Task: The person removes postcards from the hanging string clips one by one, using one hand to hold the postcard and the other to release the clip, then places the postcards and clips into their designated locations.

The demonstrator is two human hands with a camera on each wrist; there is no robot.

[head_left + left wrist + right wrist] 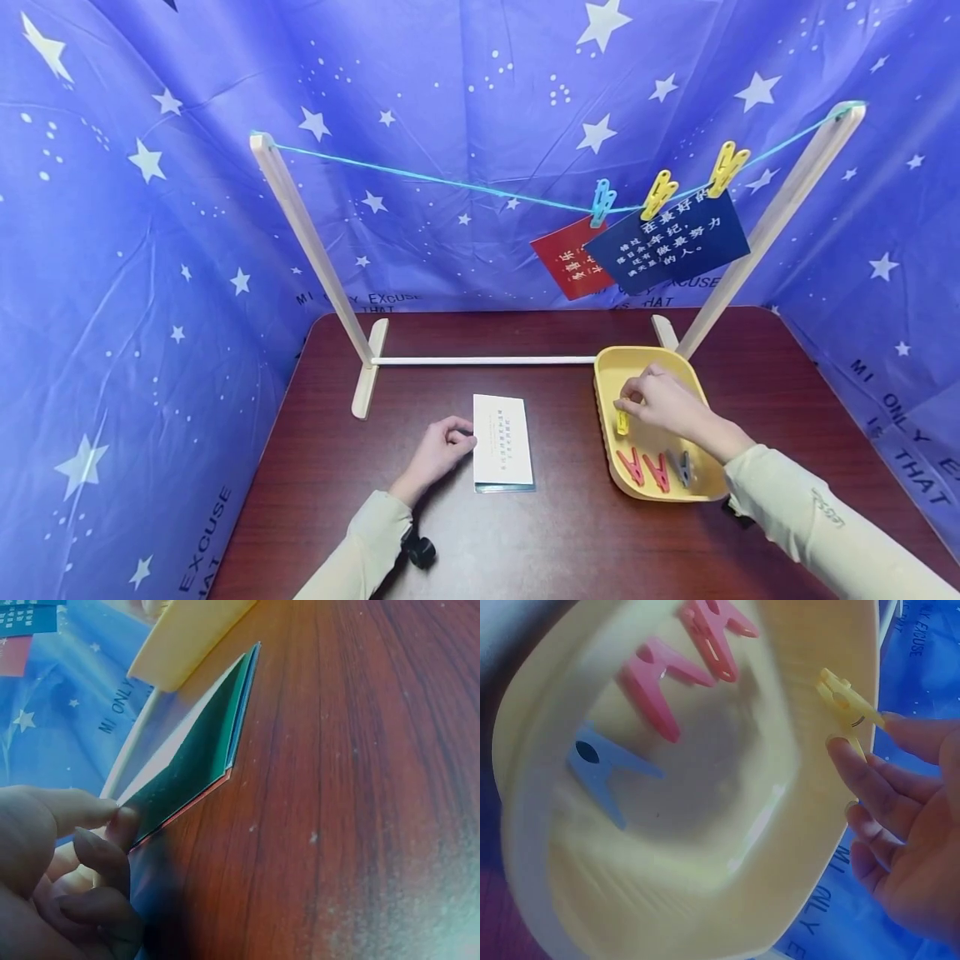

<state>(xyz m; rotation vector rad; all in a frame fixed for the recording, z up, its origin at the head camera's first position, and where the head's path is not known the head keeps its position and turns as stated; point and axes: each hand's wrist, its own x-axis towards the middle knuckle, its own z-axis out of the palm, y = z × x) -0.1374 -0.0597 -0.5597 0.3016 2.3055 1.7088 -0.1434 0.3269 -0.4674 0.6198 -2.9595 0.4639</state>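
Observation:
My left hand (438, 454) pinches the left edge of a white printed card (501, 433). In the left wrist view this top card (191, 761) is lifted at the pinched edge, its green underside showing above other cards on the table. Over the yellow basket (598, 392), my right hand (671, 406) holds a yellow clothespin (844, 699) between thumb and fingers, by its handle ends. Inside the basket lie two pink clothespins (651, 686) and one blue-grey clothespin (604, 769).
A teal line (450, 185) runs between two wooden posts (315, 250). From its right half hang a red card (566, 262) and a dark blue card (675, 246), with one blue and two yellow clothespins. A white rod (487, 361) joins the post feet.

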